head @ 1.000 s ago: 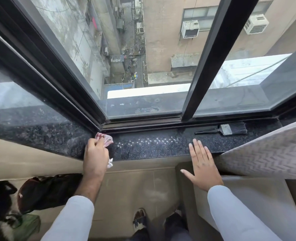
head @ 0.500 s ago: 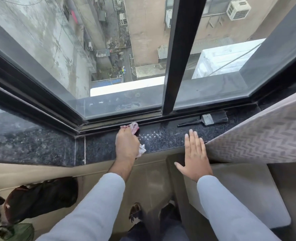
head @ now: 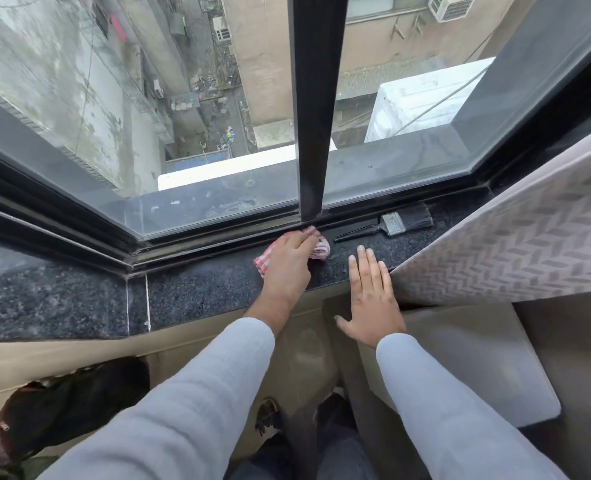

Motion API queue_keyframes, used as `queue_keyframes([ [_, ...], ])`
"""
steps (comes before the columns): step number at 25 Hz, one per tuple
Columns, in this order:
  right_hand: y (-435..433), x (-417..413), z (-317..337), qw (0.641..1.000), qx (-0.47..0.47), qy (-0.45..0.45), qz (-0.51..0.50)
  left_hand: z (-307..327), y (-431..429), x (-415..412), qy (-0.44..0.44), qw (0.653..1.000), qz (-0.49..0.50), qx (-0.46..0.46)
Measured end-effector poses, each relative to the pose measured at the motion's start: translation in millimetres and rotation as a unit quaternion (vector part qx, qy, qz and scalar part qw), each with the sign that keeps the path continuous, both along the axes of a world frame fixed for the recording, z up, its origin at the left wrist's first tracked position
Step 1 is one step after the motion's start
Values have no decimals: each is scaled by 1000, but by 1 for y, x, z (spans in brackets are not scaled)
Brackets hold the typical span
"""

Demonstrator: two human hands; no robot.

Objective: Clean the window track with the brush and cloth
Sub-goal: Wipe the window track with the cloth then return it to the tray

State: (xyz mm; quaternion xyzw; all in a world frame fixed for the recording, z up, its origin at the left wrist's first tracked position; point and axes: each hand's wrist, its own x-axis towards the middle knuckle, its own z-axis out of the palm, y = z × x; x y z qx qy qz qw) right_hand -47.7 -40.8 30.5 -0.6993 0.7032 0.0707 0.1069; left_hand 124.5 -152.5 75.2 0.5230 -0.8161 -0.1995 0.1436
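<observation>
Left hand (head: 289,263) is mid-frame, palm down on a red-and-white checked cloth (head: 318,249), pressing it against the black track (head: 218,242) right at the foot of the dark mullion (head: 313,98). Cloth pokes out on both sides of the hand. Right hand (head: 372,299) is just to the right of it, flat and fingers spread on the speckled granite sill (head: 200,292), holding nothing. The brush (head: 396,224) lies on the sill further right, near the track, bristles pointing to the right of the frame, handle toward the cloth but not touching it. A patterned panel (head: 512,244) fills the right side. Dark bag (head: 69,400) on the floor, lower left.
</observation>
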Motion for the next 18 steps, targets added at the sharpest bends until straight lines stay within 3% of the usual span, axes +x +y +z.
queue_keyframes([
  [7, -1, -2, 7, 999, 31, 20, 11, -2, 46, 26, 3, 988, -153, 9],
  [12, 7, -8, 25, 999, 11, 0, 36, -22, 99, 65, -115, 954, -235, 145],
  [15, 55, -19, 23, 999, -10, -43, 9, -28, 111, 74, -175, 941, -231, 174],
  [18, 142, -48, 2, 990, 19, -63, -121, -9, 107, 26, -70, 953, -272, 115],
])
